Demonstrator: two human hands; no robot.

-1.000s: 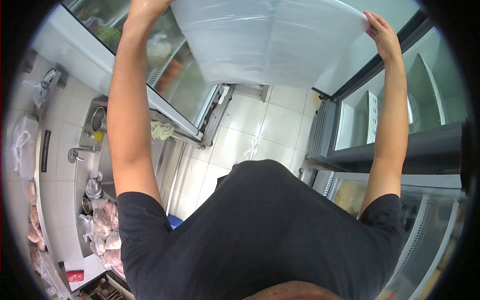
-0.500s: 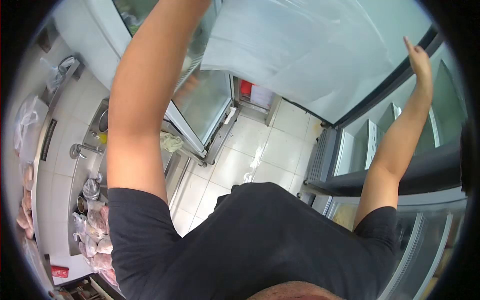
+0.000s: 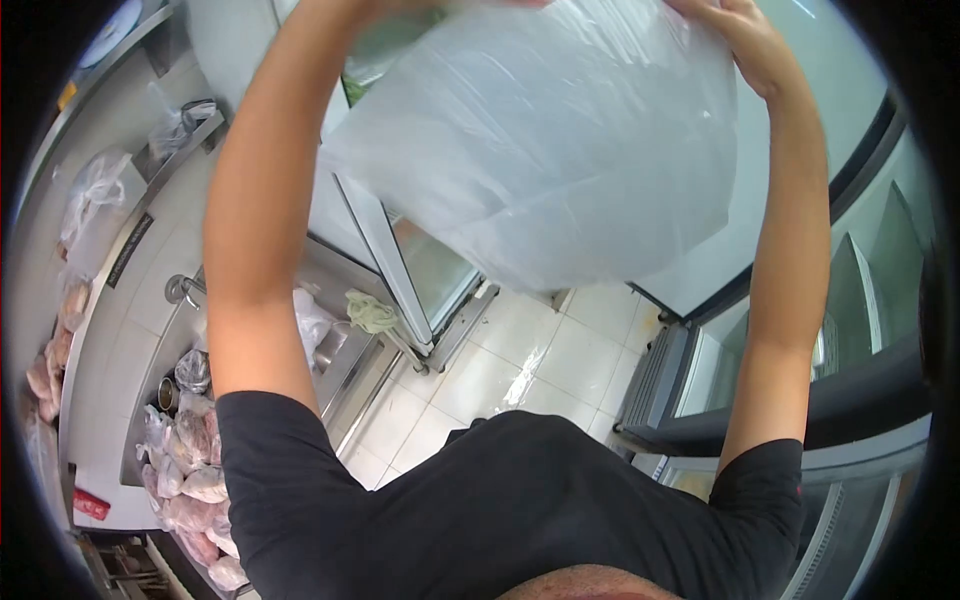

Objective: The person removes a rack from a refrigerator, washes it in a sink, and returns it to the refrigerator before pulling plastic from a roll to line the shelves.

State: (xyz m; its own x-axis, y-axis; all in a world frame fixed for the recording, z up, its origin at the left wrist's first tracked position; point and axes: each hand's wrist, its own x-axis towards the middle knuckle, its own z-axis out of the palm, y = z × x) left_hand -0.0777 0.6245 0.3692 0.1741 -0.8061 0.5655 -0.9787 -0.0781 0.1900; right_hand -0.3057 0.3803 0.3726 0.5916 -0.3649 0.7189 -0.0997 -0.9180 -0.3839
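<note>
A large translucent plastic bag hangs spread out in front of me, between my raised arms. My right hand is closed on its upper right edge, and the fingertips run to the frame's top. At the upper left edge of the bag is my left hand, cut off by the frame and smeared, so its grip does not show. Behind the bag stands a glass-doored fridge, partly covered by it.
To my right is an open glass-door fridge with shelves. On the left, a steel sink counter bears bagged raw meat, a tap and a pale green cloth. A wall shelf runs above it. White floor tiles lie ahead.
The plastic sheet has bunched and swung lower and nearer. My right hand has come inward from the far right, from a pointing finger to a grip on the bag. My left hand has come into view.
</note>
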